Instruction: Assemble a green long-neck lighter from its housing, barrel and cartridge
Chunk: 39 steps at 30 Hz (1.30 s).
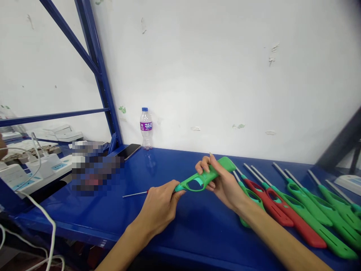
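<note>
Both hands hold a long green gas lighter (187, 184) above the blue table, tilted with its handle end up to the right. My left hand (159, 205) is closed around its front end, hiding most of the barrel. A thin metal rod (134, 194) with a small red part sticks out leftward from that hand; I cannot tell whether it belongs to the lighter. My right hand (218, 178) wraps its fingers around the handle beside the trigger opening. Close by on the right lie several more lighters, among them a red lighter (299, 222) and a green lighter (321, 226).
A clear bottle (146, 130) stands by the white wall, with a phone (129, 151) left of it. A blurred patch (97, 169) covers something on the table (197, 229). Further left are a blue metal frame (98, 71), power strips (50, 165) and white cables (46, 214).
</note>
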### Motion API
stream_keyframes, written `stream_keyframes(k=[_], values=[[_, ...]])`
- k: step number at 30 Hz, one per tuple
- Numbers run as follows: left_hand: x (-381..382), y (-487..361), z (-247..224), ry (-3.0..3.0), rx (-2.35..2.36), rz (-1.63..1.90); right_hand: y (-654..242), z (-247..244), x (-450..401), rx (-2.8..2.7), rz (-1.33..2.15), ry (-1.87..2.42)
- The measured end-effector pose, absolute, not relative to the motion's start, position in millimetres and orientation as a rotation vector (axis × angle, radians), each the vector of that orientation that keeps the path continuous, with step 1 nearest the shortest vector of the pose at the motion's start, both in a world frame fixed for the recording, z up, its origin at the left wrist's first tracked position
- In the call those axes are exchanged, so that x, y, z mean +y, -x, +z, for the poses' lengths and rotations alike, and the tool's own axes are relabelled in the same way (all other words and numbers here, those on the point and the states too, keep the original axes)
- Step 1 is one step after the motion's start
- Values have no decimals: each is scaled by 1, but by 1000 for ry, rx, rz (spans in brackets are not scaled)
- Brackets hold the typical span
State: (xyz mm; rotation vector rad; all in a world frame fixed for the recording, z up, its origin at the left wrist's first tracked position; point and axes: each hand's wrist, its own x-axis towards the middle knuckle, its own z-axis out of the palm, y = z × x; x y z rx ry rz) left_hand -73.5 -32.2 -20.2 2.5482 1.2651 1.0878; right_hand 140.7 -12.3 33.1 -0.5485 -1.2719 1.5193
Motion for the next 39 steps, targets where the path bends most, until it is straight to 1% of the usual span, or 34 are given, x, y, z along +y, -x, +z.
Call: stream_keyframes(k=[7,12,15,18,21,33,39], values=[[-38,73,-16,-2584,1268,911,-137,31,-15,-1325,1531,543],[-43,71,-10,-2555,1309,863,-136,22,-12,-1490,1325,685],[-43,73,-4,-2535,1352,814,-136,13,-13,-1503,1261,862],[-42,77,1,-2563,1427,793,-135,2,-13,-1356,1310,1054],[-42,80,4,-2674,1522,784,-134,-6,-13,-1301,1370,1117],[-42,76,6,-2900,1646,731,-128,-17,-6,-1424,1664,977],[-35,87,9,-2922,1562,727,-126,-17,-5,-1512,1631,984]])
